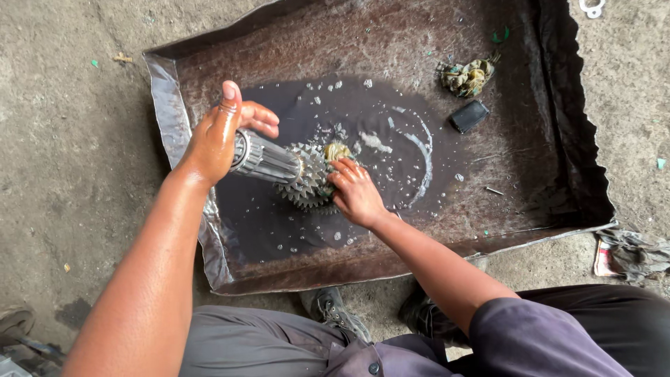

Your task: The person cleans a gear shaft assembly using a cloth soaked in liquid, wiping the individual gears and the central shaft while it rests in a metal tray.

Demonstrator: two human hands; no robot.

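A gear shaft (279, 166) is washed in a metal tray (167, 98).
Its end is gripped by the left hand (213, 139); a rag (338, 151) is pressed on by the right hand (356, 192).

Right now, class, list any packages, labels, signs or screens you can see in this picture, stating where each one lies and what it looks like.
Crumpled packet: on the ground past the metal tray's lower right corner, beside a grey rag; flat, red and white, partly hidden.
No signs, screens or other labels show.
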